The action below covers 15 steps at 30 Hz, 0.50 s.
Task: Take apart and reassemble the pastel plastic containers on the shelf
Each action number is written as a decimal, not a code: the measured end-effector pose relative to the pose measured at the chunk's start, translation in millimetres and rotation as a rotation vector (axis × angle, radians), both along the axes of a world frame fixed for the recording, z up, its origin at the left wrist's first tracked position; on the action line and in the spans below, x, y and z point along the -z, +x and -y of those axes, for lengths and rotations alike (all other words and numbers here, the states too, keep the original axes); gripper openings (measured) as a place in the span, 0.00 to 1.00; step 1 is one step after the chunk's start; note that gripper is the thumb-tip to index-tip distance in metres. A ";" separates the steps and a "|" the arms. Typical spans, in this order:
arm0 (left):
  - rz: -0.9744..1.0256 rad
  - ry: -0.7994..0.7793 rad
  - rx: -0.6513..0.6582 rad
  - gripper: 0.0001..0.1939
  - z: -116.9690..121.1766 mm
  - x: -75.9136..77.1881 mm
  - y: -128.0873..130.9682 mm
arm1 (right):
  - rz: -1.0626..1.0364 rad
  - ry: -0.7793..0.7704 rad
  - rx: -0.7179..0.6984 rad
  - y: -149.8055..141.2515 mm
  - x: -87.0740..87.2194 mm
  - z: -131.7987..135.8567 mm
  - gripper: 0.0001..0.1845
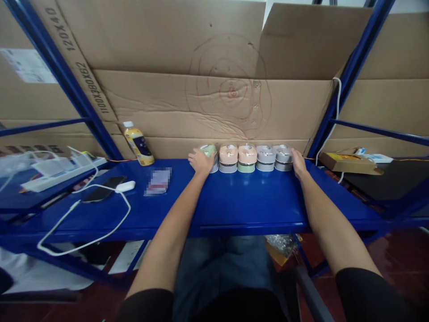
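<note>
Several small rounded containers, stacked two high, form a row against the cardboard at the back of the blue shelf. My left hand point(200, 161) is at the row's left end, its fingers over a green-topped container point(209, 150) and partly hiding it. Beside it stand two peach-topped containers, one on a grey base point(228, 155) and one on a green base point(247, 155). To their right are a light grey stack point(265, 157) and a darker grey stack point(283, 157). My right hand point(299, 163) rests upright with straight fingers against the row's right end.
On the left are a yellow drink bottle point(139, 144), a blurred packet point(158, 181), a dark phone point(105, 188), a looping white cable point(129, 206) and a power strip point(63, 173). An open cardboard box point(350, 163) lies at right. Blue posts point(351, 76) frame the shelf.
</note>
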<state>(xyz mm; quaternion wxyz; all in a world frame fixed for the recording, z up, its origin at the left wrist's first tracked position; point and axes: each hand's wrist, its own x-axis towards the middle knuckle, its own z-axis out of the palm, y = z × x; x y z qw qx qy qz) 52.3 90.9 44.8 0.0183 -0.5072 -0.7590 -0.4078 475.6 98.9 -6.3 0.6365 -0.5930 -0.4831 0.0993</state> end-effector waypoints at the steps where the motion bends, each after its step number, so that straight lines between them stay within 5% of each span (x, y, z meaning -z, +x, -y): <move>1: -0.022 0.009 0.019 0.38 1.5 1.4 1.4 | -0.014 -0.016 -0.006 -1.2 2.1 -1.8 0.30; 7: -0.074 0.035 0.167 0.29 7.5 5.5 -16.6 | -0.123 -0.058 -0.114 -10.4 2.5 -3.5 0.29; 15: 0.021 0.134 0.287 0.26 -5.0 17.4 -85.6 | 0.064 -0.168 -0.237 -47.0 -2.7 1.1 0.35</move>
